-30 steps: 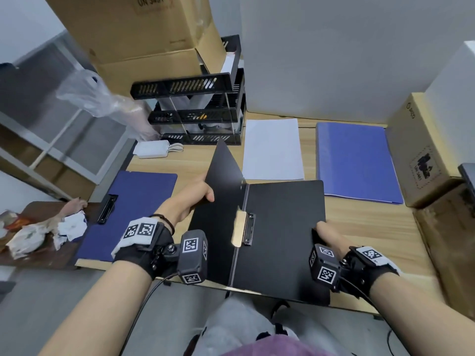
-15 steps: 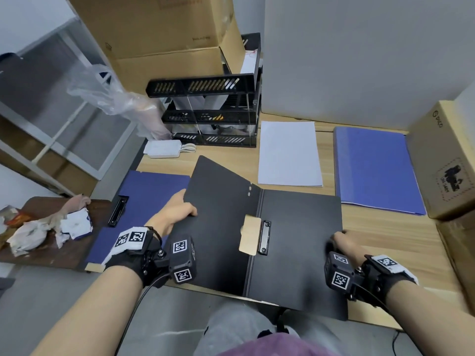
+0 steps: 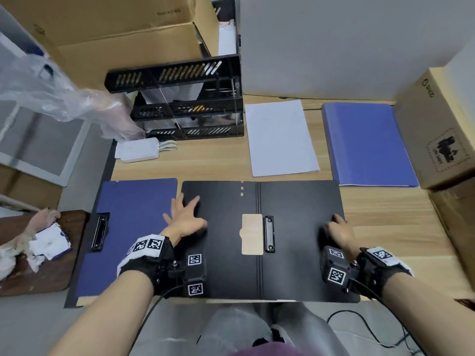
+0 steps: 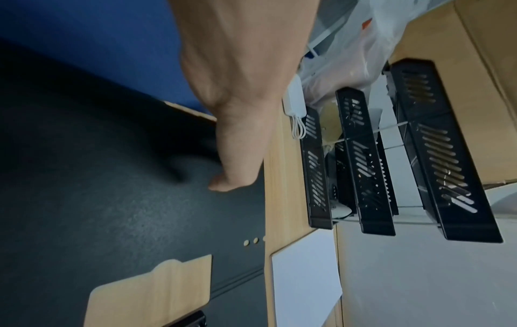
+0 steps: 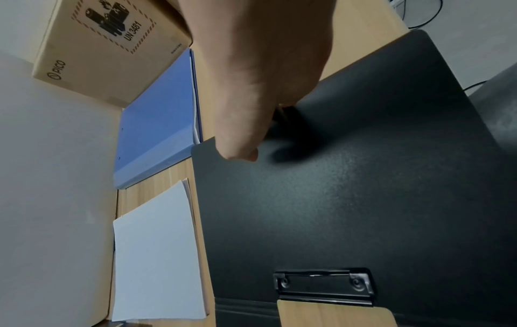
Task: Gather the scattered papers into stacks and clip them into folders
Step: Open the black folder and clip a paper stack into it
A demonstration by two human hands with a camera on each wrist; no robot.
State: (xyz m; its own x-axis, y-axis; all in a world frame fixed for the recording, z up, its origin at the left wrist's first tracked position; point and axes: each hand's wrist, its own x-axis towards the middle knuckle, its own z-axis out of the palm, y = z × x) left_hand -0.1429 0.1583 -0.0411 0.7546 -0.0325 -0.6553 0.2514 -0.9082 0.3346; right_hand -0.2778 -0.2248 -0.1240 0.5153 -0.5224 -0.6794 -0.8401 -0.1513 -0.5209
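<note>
A black folder (image 3: 295, 253) lies open and flat on the desk's near edge, its black clip (image 3: 269, 233) beside the spine. My left hand (image 3: 185, 211) presses on the left cover with fingers spread; in the left wrist view one straight finger (image 4: 238, 143) touches the black folder (image 4: 112, 199). At the folder's right edge my right hand (image 3: 336, 228) pinches the right cover, with the thumb (image 5: 240, 132) on top of the black folder (image 5: 363, 199). A stack of white paper (image 3: 280, 137) lies just behind the folder. No paper lies in the folder.
A dark blue open folder (image 3: 128, 227) lies to the left, a closed lighter blue folder (image 3: 367, 145) at back right. A black tray rack (image 3: 185, 98), a white charger (image 3: 138, 150), cardboard boxes (image 3: 442, 124) and a plastic bag (image 3: 51, 91) ring the desk.
The black folder's left cover has swung down from upright to flat. My left hand let go of its edge and now presses on it with spread fingers. The right hand kept its hold.
</note>
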